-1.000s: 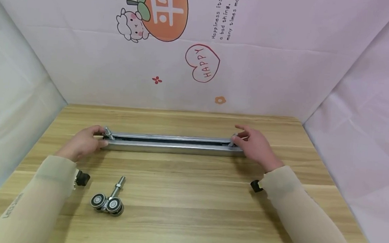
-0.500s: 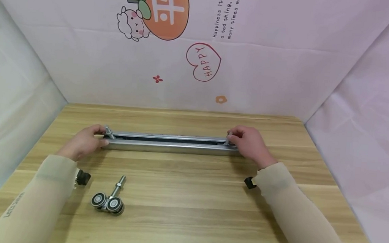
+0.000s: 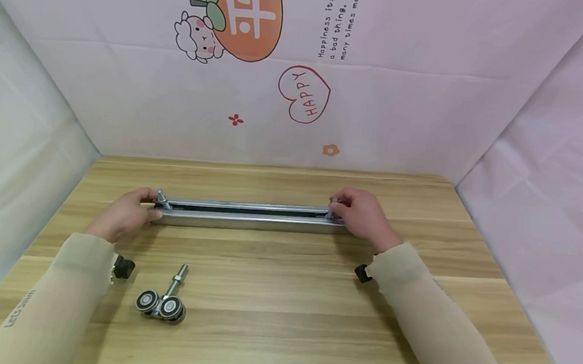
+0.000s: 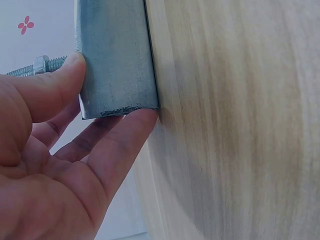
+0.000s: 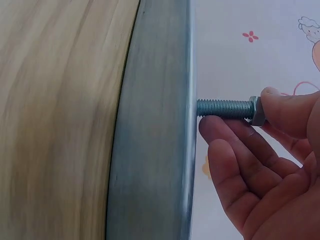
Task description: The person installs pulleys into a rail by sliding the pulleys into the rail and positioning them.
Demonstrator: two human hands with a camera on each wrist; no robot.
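A grey metal track (image 3: 247,222) with a slot along its top lies across the table. My left hand (image 3: 127,213) holds its left end; in the left wrist view the thumb presses the track's upper edge and fingers lie against its cut end. Beside that thumb a threaded bolt with a nut (image 3: 163,199) rises from the slot, leaning. My right hand (image 3: 365,216) pinches a second upright bolt (image 5: 225,108) near its nut, in the right part of the track. Whatever these bolts join inside the track is hidden. The right hand also covers the track's right end.
A loose trolley roller (image 3: 171,307) with black-and-silver wheels and a threaded bolt lies on the wooden table (image 3: 280,324), nearer the person than the track. A white printed cloth (image 3: 395,110) stands behind the table, with pale cloth at both sides.
My right hand has slid leftward along the track, and the bolt has moved left with it. Its raised fingers have closed in around the bolt. Left hand, track and loose roller stay put.
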